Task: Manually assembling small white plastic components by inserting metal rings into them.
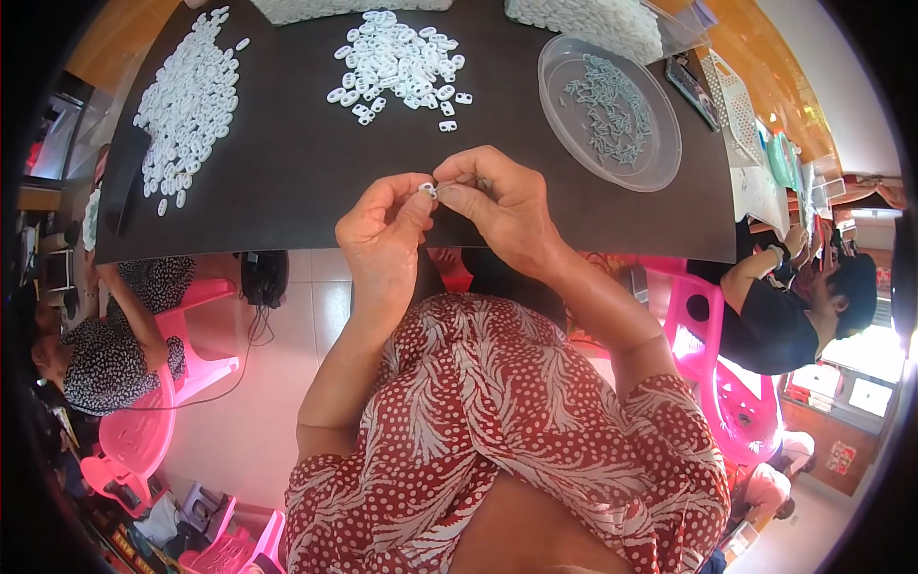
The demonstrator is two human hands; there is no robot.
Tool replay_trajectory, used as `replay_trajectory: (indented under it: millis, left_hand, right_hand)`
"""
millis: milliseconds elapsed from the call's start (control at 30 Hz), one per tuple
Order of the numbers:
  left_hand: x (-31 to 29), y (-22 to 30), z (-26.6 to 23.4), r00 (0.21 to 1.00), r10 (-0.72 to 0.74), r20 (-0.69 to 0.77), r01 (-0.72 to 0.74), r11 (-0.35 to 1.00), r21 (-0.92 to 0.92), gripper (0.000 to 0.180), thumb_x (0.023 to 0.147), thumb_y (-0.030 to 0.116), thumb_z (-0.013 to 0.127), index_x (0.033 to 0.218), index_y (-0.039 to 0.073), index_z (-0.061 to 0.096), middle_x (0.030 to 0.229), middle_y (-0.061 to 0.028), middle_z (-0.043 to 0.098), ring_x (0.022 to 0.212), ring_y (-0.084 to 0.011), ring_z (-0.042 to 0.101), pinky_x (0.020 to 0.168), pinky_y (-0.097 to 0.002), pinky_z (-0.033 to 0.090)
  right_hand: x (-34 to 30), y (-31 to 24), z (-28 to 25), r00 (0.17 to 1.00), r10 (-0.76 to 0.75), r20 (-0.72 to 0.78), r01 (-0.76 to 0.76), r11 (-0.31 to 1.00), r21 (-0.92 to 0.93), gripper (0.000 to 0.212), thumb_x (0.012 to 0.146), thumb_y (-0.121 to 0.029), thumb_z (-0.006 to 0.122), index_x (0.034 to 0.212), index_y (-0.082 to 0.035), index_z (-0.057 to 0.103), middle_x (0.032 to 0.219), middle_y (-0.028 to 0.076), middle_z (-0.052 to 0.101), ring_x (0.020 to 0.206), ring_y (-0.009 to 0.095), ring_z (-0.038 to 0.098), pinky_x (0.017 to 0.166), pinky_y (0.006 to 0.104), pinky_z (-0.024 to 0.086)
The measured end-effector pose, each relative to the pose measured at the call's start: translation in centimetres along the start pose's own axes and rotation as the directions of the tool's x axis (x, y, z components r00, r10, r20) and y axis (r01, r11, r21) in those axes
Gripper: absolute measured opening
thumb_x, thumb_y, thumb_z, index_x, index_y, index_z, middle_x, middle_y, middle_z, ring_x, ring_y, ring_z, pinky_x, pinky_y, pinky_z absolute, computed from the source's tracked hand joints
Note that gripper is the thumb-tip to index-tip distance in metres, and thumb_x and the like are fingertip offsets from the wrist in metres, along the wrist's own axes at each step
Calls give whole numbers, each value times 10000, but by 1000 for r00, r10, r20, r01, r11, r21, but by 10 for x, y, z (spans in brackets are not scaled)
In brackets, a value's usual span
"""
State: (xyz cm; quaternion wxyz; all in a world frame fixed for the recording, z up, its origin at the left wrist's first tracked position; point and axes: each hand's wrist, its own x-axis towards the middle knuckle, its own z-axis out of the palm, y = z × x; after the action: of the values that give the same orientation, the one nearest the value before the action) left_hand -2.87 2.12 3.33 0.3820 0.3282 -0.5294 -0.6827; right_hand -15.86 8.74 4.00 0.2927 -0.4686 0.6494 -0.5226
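Just over the near edge of the dark table, my left hand pinches a small white plastic piece with holes between thumb and fingers. My right hand meets it there, thumb and index closed at the piece's right side; whatever lies between those fingertips is too small to make out. Beyond my hands lies a heap of similar white two-holed pieces. A larger spread of white oval pieces covers the table's left side. To the right, a round clear plastic tray holds many thin grey-green screw-like pins.
Containers full of white pieces stand along the far edge. A phone and a white perforated basket are at the right. People sit on pink chairs to the left and right.
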Motion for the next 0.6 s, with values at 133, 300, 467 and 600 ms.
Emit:
replay_trajectory:
  millis: [133, 300, 467, 600]
  left_hand:
    - [0, -2, 0, 1000, -13, 17, 13, 1000, -13, 85, 865, 32, 596, 925, -6, 642, 772, 9, 606, 632, -32, 495, 542, -174, 394]
    - [-1, -8, 1, 999, 43, -1, -43, 998, 46, 96, 872, 31, 596, 930, -35, 633, 777, -19, 613, 620, -53, 503, 534, -174, 404]
    - [1, -10, 1, 999, 23, -23, -22, 999, 48, 99, 875, 31, 591, 937, -36, 630, 789, -19, 611, 634, -53, 503, 543, -175, 405]
    - [9, -12, 0, 999, 28, -28, -28, 1000, -8, 108, 876, 35, 595, 947, -37, 629, 805, -30, 617, 639, -57, 511, 548, -180, 416]
  right_hand:
    - [2, 4, 1, 995, -96, 1, 96, 990, -100, 97, 834, -17, 617, 927, 5, 603, 869, 40, 605, 794, 82, 564, 708, 243, 472]
    - [4, 3, 10, 954, -287, -83, 267, 944, -194, 86, 743, 5, 628, 787, -33, 564, 729, 76, 548, 688, 238, 519, 599, 340, 422]
    - [8, 8, 15, 920, -378, -104, 340, 901, -270, 84, 740, -8, 633, 770, -38, 560, 722, 74, 550, 691, 250, 518, 600, 349, 423]
    - [17, 7, 9, 931, -359, -72, 330, 909, -256, 74, 738, -27, 638, 793, -40, 590, 729, 80, 571, 700, 264, 523, 609, 357, 427]
